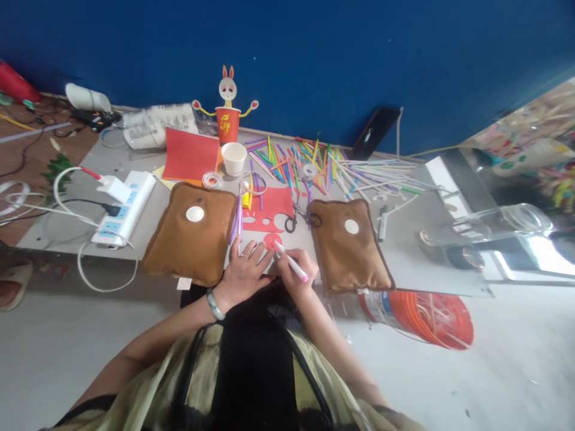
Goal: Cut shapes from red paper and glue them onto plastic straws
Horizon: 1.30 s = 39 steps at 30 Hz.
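Observation:
My right hand [297,269] grips a white and pink marker pen [294,265], its tip on a small round red paper piece [271,240]. Lying flat with fingers spread, my left hand [245,272] is beside that piece, fingertips close to its edge. Beyond the hands is a red paper sheet [272,206] with holes cut in it. Black-handled scissors [302,216] rest across the sheet's right edge. Purple sticks [238,218] lie just past my left fingers.
Brown padded bags [191,239] [348,251] flank the hands. A power strip [123,209] with cables lies left. Behind stand a white paper cup [234,158], a rabbit figure in a red cup [228,123] and many coloured sticks [291,161]. A glass jar [485,226] lies right.

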Available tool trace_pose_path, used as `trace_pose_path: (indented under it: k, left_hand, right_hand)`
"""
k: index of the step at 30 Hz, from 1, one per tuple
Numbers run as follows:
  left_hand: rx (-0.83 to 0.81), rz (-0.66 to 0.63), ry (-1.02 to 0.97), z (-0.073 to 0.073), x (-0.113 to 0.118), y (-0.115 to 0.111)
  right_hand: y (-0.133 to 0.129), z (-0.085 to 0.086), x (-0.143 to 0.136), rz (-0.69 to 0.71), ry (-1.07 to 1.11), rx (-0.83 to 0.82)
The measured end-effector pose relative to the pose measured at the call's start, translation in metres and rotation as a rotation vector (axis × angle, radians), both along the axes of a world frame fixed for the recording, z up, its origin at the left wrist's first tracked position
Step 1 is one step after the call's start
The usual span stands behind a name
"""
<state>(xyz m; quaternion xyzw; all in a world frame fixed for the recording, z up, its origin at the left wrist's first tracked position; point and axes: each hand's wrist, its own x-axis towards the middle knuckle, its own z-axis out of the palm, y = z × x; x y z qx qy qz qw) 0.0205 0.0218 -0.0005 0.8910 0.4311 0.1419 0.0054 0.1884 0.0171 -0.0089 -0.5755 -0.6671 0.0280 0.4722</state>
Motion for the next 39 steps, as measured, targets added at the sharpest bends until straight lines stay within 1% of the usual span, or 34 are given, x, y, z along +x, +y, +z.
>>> trace_pose_path:
  k: [2, 5, 13, 24, 34, 39]
  left_hand:
    - [0.002, -0.001, -0.002, 0.0009, 0.0002, 0.0001]
    - [0.008, -0.001, -0.003, 0.0021, 0.0004, 0.0001]
    - [0.01, 0.0, -0.002, 0.0023, 0.0002, -0.0003]
    - [0.016, 0.004, -0.004, -0.0019, -0.0005, -0.0011]
    - [0.04, 0.004, -0.004, -0.0014, 0.0001, -0.0005]
    - [0.024, 0.002, -0.009, -0.002, 0.0001, -0.0003]
  right_hand:
    - [0.0, -0.0006, 0.0008, 0.04, -0.027, 0.027]
    - [0.0008, -0.0014, 0.0014, 0.058, -0.068, 0.031]
    - [0.0015, -0.0021, 0.0011, 0.018, -0.062, -0.062]
    - [0.0009, 0.0002, 0.0019, 0.02, -0.069, -0.098]
    - [-0.0015, 0.0027, 0.0009, 0.023, -0.024, -0.065]
    - [-0.0004, 0.0036, 0.0028, 0.03, -0.027, -0.057]
